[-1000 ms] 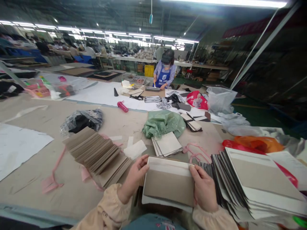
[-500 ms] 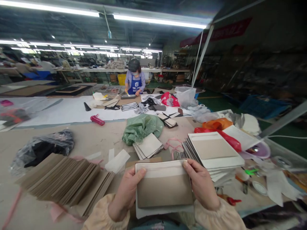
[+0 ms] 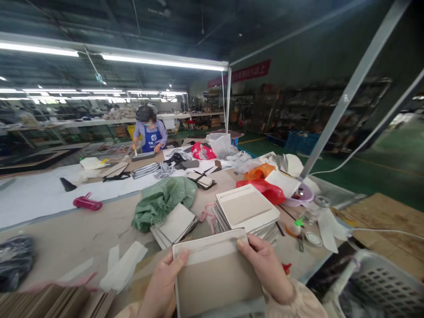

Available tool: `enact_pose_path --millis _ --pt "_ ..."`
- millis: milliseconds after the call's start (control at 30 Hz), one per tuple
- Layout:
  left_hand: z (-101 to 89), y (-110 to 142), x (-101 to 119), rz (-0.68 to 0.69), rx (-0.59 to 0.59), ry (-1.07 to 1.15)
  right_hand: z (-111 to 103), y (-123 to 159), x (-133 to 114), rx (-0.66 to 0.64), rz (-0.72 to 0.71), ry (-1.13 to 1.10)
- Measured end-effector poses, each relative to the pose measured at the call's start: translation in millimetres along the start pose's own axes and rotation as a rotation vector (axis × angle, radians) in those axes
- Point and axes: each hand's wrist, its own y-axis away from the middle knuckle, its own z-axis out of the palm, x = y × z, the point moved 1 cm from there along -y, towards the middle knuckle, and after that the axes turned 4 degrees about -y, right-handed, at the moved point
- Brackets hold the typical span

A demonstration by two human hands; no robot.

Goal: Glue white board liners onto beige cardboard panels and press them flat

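My left hand [image 3: 165, 280] and my right hand [image 3: 267, 266] grip a flat panel [image 3: 217, 282] by its two sides, thumbs on top. The panel has a white border and a tan sheet over most of its face. Just beyond it is a stack of similar panels [image 3: 248, 205]. A smaller pile of pale pieces [image 3: 175, 223] lies to the left of that stack, beside a green bag [image 3: 165, 196]. At the lower left, a row of brown boards [image 3: 49, 302] is partly cut off by the frame. The fingers under the panel are hidden.
White paper strips [image 3: 124, 267] and a magenta tool [image 3: 87, 202] lie on the left. Red plastic [image 3: 265, 191], a purple basin [image 3: 304, 194] and a tape roll [image 3: 313, 239] are to the right. A grey basket [image 3: 386, 282] stands lower right. Across the table, a person [image 3: 150, 132] works.
My view has turned to the right, bringing the grey basket into sight and pushing the brown boards toward the lower left corner. Both hands still hold the panel.
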Motion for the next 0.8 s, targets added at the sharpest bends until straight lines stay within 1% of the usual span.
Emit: enact_pose_path --millis 100,200,300,400,533,633,733,800 --pt "20.4 -6.5 -3.4 -0.013 -0.032 0.0 -18.9 -0.7 2.9 0.011 0.022 -0.047" --pt "39.0 -13.0 -6.0 -0.027 -0.064 -0.004 -37.1 -1.3 1.6 -0.033 0.047 -0.117" --pt "53.5 -19.1 -8.8 -0.049 -0.061 -0.014 -53.3 0.3 -0.6 -0.082 0.024 -0.165" --pt "64.1 -25.0 -11.7 -0.045 -0.038 -0.022 -66.2 3.5 2.5 -0.094 0.018 -0.144" --pt "73.8 -31.9 -16.3 -0.04 -0.03 -0.023 -77.4 5.7 13.2 -0.036 0.075 -0.107" --pt "79.6 -35.8 -19.7 -0.038 -0.03 -0.032 -82.5 4.2 18.4 0.029 0.088 -0.067" --pt "86.4 -38.3 -22.0 -0.04 -0.047 -0.033 -88.1 1.1 18.3 0.095 0.075 -0.006" --pt "91.9 -39.8 -22.3 -0.038 -0.066 -0.016 -93.0 -0.9 15.5 0.1 0.07 0.015"
